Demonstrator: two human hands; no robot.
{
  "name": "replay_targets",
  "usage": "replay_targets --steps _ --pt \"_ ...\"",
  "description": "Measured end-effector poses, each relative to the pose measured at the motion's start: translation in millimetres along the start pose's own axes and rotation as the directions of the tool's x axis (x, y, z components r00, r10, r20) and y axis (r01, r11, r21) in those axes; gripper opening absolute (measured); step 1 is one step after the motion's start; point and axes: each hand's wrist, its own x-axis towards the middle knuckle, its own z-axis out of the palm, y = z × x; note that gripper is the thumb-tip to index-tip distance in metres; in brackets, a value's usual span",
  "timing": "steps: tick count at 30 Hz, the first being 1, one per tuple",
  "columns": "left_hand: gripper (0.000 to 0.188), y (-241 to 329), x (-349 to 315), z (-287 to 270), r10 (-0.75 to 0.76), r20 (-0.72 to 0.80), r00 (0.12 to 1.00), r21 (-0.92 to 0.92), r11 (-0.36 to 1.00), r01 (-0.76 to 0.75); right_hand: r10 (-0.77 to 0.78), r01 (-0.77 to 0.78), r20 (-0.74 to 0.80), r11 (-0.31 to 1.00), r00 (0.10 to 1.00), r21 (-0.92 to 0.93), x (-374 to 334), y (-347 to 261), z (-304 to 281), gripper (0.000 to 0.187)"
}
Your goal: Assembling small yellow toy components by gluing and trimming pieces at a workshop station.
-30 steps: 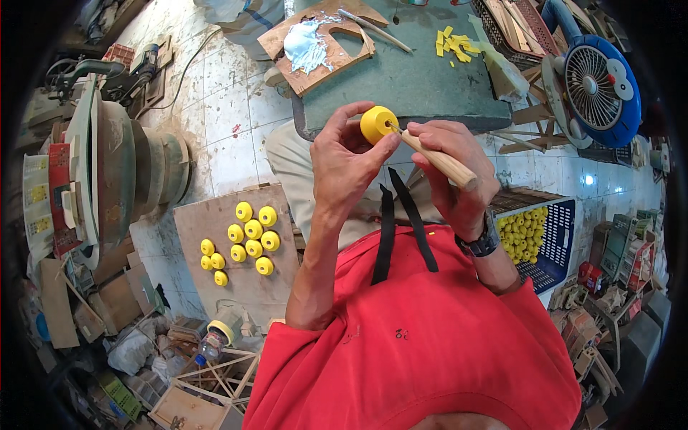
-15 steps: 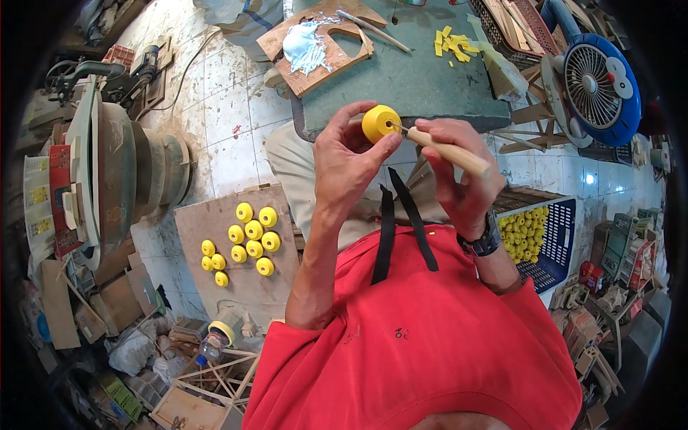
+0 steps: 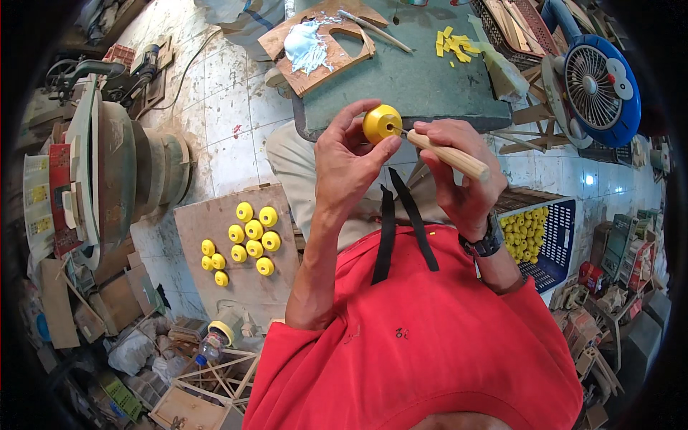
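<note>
Between the thumb and fingers of my left hand [image 3: 350, 161] is a yellow rounded knob-like piece [image 3: 381, 123] with a dark hole facing right. My right hand [image 3: 462, 168] grips the pale wooden handle of a thin metal-tipped tool [image 3: 451, 154]; its tip reaches the hole, and how deep it goes I cannot tell. Both hands are above my lap, at the near edge of the green table [image 3: 401, 89]. Several similar yellow pieces [image 3: 254, 229] stand on a wooden board [image 3: 197, 222] at my left. Many more small yellow pieces [image 3: 527, 233] fill part of a dark blue crate [image 3: 557, 236] at my right.
On the table lie a wooden board [image 3: 315, 79] with a white paste [image 3: 307, 46], a stick [image 3: 373, 30] and yellow strips [image 3: 456, 44]. A blue fan [image 3: 600, 89] stands at the far right. A large round machine [image 3: 115, 172] occupies the left.
The wooden handle has turned slightly in my right hand, its rear end showing more. The yellow piece has barely moved in my left hand.
</note>
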Motion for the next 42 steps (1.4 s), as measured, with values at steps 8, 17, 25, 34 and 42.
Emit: replay_targets --steps 8,17,25,34,42 --pt "0.047 -3 1 1 0.017 0.014 1.0 0.024 1.0 -0.018 -0.036 0.037 0.037 0.999 0.999 -0.033 -3 5 -2 0.026" --pt "0.044 -4 4 4 -0.024 -0.016 1.0 0.099 0.995 0.025 0.044 -0.043 0.031 0.999 0.999 -0.026 -5 4 -7 0.027" --pt "0.046 -5 4 2 0.004 0.025 1.0 0.048 0.999 -0.005 -0.007 0.007 -0.001 1.0 1.0 -0.017 -4 2 -7 0.023" --pt "0.049 1 3 -2 -0.111 0.029 0.993 0.004 0.994 0.111 0.041 -0.015 -0.176 0.989 0.983 0.147 -7 -1 -13 0.024" --pt "0.044 1 0 3 -0.038 -0.023 0.999 0.046 0.998 0.039 -0.046 0.047 -0.015 0.998 0.999 0.029 -7 -2 -8 0.026"
